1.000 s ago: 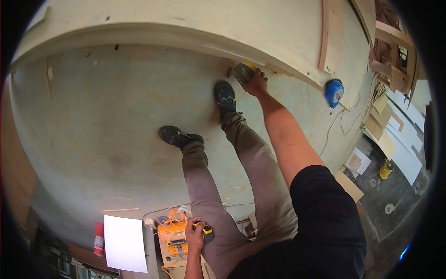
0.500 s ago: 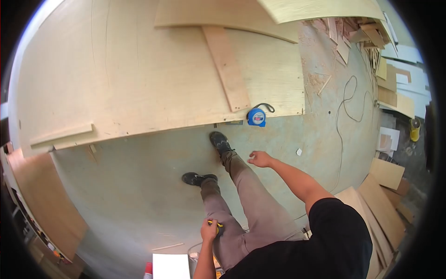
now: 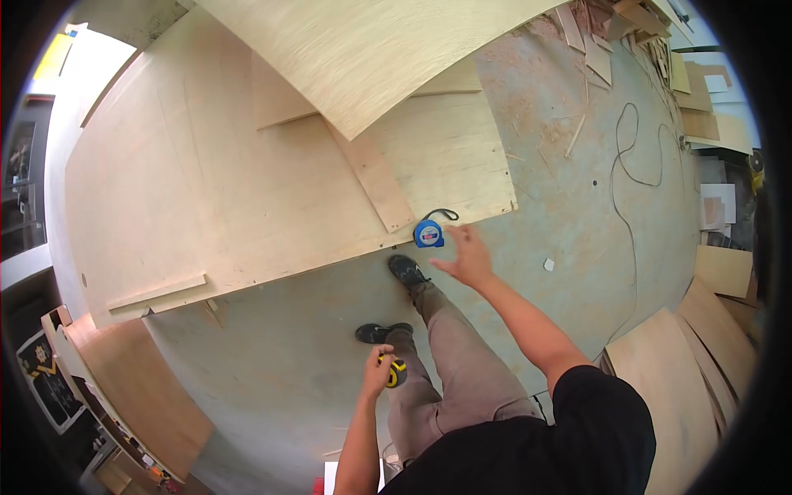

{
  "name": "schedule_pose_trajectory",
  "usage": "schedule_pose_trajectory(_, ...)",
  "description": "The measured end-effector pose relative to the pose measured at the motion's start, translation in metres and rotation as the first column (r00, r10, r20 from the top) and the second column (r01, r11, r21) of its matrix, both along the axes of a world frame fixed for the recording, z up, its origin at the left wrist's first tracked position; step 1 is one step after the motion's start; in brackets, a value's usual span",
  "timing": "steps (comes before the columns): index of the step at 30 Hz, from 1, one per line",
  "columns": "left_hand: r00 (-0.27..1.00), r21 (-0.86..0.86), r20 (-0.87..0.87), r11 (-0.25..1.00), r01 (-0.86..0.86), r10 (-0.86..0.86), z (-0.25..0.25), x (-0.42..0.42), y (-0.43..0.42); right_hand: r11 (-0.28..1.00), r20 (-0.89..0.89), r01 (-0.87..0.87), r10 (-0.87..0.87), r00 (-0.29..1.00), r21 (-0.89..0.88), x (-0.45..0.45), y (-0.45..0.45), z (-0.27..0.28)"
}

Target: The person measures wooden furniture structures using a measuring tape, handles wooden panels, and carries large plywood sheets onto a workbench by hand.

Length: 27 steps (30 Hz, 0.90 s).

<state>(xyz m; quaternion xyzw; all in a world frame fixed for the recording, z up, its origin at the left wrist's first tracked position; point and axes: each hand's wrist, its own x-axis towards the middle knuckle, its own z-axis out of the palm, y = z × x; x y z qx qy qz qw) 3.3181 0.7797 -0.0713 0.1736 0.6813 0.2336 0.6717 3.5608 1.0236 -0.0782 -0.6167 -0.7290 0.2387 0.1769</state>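
My left hand (image 3: 377, 371) is closed around a yellow and black tape measure (image 3: 398, 374), held low over my leg. With fingers spread, my right hand (image 3: 470, 257) reaches beside a blue tape measure (image 3: 428, 234), a small gap showing between them. The blue tape measure has a black wrist strap and rests at the front edge of a large plywood sheet (image 3: 198, 214). Just behind it lies a narrow wooden board (image 3: 373, 179).
Another plywood sheet (image 3: 355, 49) overhangs the far side. A thin strip of wood (image 3: 157, 292) lies near the left front edge. A cable (image 3: 631, 223) loops over the floor at right, near scrap wood (image 3: 596, 58) and leaning boards (image 3: 660, 379).
My right hand has moved up toward the blue tape measure and spread its fingers. The left hand has risen slightly with the yellow tape measure. My view has shifted.
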Motion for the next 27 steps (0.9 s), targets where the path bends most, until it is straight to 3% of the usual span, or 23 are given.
schedule_pose_trajectory(3, 0.999, 0.072, 0.033, 0.997, -0.011, 0.008, -0.017, 0.003, 0.041, 0.976, 0.201, -0.218, 0.219, 0.955, -0.030, -0.024, 0.018, -0.025)
schedule_pose_trajectory(6, 1.000, 0.075, 0.027, 0.997, -0.011, 0.009, -0.004, 0.015, 0.076, 0.901, -0.002, -0.086, 0.095, 0.996, -0.426, -0.023, 0.006, -0.055)
schedule_pose_trajectory(9, 0.985, -0.016, 0.078, 0.988, -0.152, 0.153, -0.010, 0.035, 0.079, 0.952, 0.176, -0.237, 0.271, 0.946, -0.193, -0.021, -0.038, -0.079)
schedule_pose_trajectory(10, 0.976, -0.078, 0.114, 0.981, -0.176, 0.184, -0.012, 0.042, 0.078, 0.974, 0.151, -0.064, 0.099, 0.984, -0.217, -0.025, -0.040, -0.092)
schedule_pose_trajectory(11, 0.968, -0.102, 0.133, 0.975, -0.198, 0.211, -0.024, 0.047, 0.070, 0.922, 0.109, 0.147, -0.116, 0.987, -0.357, -0.032, -0.041, -0.126)
schedule_pose_trajectory(13, 0.946, -0.165, 0.164, 0.953, -0.254, 0.280, -0.048, 0.058, 0.046, 0.620, 0.142, 0.477, -0.510, 0.849, -0.623, -0.049, -0.065, -0.212)
schedule_pose_trajectory(16, 0.940, -0.206, 0.141, 0.938, -0.278, 0.310, -0.072, 0.053, -0.003, 0.618, 0.172, 0.250, -0.184, 0.968, -0.745, -0.072, -0.098, -0.245)
schedule_pose_trajectory(18, 0.928, -0.227, 0.101, 0.917, -0.328, 0.358, -0.087, 0.044, -0.040, 0.651, 0.171, 0.166, -0.056, 0.984, -0.740, -0.083, -0.115, -0.260)
schedule_pose_trajectory(22, 0.917, -0.212, -0.027, 0.894, -0.394, 0.398, -0.121, 0.017, -0.126, 0.812, 0.138, -0.114, 0.233, 0.963, -0.572, -0.077, -0.145, -0.350)
schedule_pose_trajectory(24, 0.901, -0.269, -0.072, 0.861, -0.431, 0.429, -0.132, 0.003, -0.161, 0.765, 0.237, -0.132, 0.351, 0.906, -0.630, -0.078, -0.132, -0.379)
schedule_pose_trajectory(25, 0.889, -0.303, -0.095, 0.837, -0.455, 0.449, -0.137, 0.004, -0.175, 0.784, 0.192, -0.137, 0.311, 0.931, -0.605, -0.078, -0.125, -0.388)
schedule_pose_trajectory(27, 0.864, -0.227, -0.177, 0.835, -0.501, 0.471, -0.145, 0.005, -0.180, 0.807, 0.207, -0.281, 0.438, 0.875, -0.519, -0.073, -0.111, -0.438)
